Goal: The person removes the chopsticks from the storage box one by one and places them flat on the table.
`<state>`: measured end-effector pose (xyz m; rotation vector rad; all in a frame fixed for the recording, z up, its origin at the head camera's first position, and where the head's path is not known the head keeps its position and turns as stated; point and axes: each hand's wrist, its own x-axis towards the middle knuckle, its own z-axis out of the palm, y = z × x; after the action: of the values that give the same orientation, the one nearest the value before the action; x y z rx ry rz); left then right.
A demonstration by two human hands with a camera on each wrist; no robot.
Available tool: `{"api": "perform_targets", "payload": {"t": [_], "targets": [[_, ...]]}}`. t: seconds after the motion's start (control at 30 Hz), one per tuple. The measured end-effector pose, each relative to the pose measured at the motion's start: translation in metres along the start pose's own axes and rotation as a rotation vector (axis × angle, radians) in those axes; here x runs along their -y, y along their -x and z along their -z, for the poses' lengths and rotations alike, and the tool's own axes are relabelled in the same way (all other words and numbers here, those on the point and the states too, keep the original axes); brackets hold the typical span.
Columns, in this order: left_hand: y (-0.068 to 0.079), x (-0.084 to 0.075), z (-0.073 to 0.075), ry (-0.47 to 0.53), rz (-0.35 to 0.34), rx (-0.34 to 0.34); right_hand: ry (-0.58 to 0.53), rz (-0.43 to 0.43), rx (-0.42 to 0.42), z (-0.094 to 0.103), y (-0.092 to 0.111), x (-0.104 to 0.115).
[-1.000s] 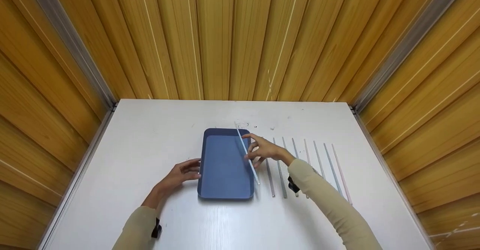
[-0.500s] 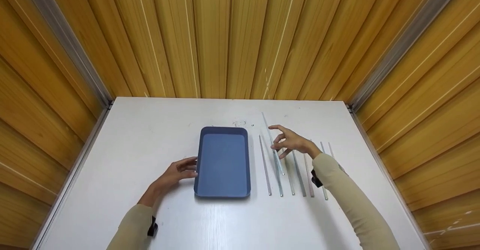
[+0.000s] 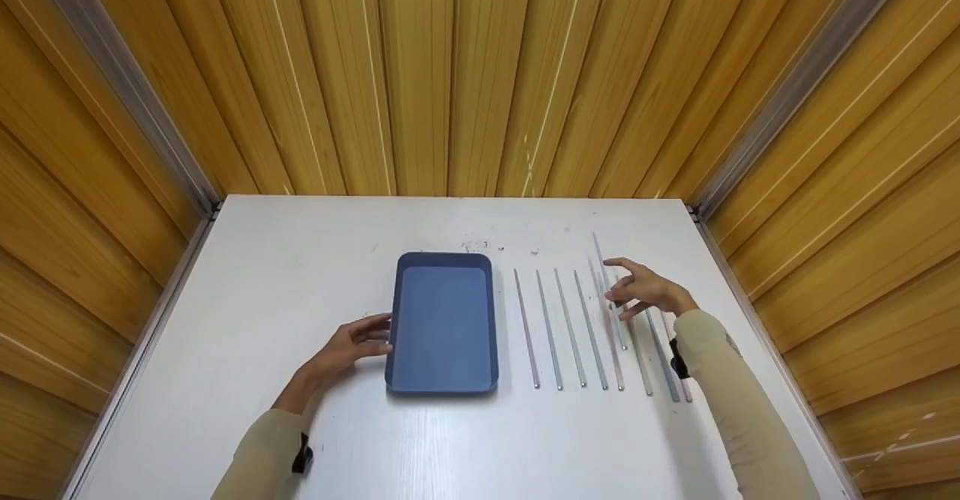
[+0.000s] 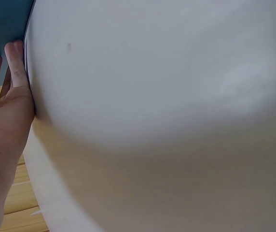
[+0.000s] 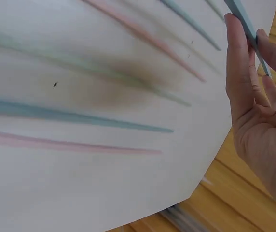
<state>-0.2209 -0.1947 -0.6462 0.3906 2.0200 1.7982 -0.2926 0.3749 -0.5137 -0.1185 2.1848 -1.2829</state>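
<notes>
My right hand (image 3: 643,288) pinches a light blue chopstick (image 3: 598,249) between thumb and fingers, holding it above a row of chopsticks. In the right wrist view, the held chopstick (image 5: 244,21) slants up past the fingertips. Beneath it, several pastel chopsticks lie side by side, among them a pink one (image 5: 80,144), a blue one (image 5: 89,120) and a pale green one (image 5: 80,65). My left hand (image 3: 346,350) rests against the left side of a blue rectangular tray (image 3: 391,335), thumb and fingers at its wall. Nothing lies in the tray.
Between the tray and my right hand, more chopsticks (image 3: 548,327) lie roughly parallel on the white table (image 3: 315,260). Wood-patterned panels (image 3: 420,80) surround the table at the back and sides.
My right hand has carried the blue chopstick rightward, from over the tray's right edge to over the right part of the row. My left hand has stayed at the tray.
</notes>
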Motion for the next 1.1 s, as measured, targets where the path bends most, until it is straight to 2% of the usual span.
{"api": "perform_targets", "payload": {"t": [0.23, 0.47, 0.7, 0.87, 1.1], "targets": [[-0.002, 0.0, -0.001, 0.001, -0.004, 0.002, 0.021, -0.08, -0.032, 0.027, 0.025, -0.028], [-0.004, 0.001, -0.004, 0.007, 0.0, 0.001, 0.053, -0.183, -0.057, 0.046, 0.047, -0.05], [-0.005, 0.001, -0.004, 0.007, 0.001, 0.003, 0.088, -0.249, -0.055, 0.06, 0.072, -0.071], [-0.003, 0.002, -0.002, 0.008, -0.024, 0.011, 0.092, -0.272, -0.075, 0.065, 0.082, -0.084], [0.0, 0.003, 0.001, 0.026, -0.041, 0.014, 0.095, -0.297, -0.104, 0.062, 0.094, -0.108]]}}
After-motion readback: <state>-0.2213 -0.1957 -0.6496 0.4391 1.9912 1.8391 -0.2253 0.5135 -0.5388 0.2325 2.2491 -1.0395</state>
